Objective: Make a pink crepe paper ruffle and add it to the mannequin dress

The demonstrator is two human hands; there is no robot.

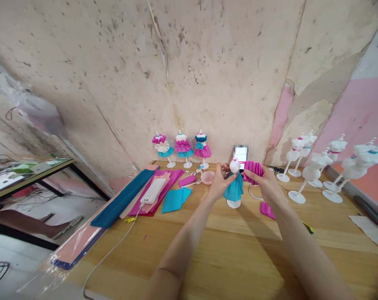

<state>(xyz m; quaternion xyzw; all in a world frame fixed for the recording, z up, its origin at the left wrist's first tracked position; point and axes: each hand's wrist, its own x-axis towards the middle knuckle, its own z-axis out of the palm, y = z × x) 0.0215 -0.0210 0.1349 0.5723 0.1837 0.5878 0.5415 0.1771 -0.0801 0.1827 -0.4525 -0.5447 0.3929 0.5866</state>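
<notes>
In front of me stands a small white dress-form mannequin (234,165) wearing a turquoise crepe-paper skirt (234,191) on a round white base. My left hand (220,182) is closed around the mannequin's waist from the left, its fingertips partly hidden behind it. On the other side, my right hand (266,180) pinches a gathered strip of magenta crepe paper (252,171), held beside the torso. Under my right wrist lies another folded magenta paper piece (266,210). Behind the mannequin a phone (240,153) with a lit screen leans upright.
Three dressed mannequins (183,146) line the wall; several bare ones (314,168) stand at right. Crepe-paper sheets (123,198), a white power strip (153,191), turquoise pieces (173,201) and a pink bowl (207,178) lie left. A yellow-green tool (308,227) is near my right forearm.
</notes>
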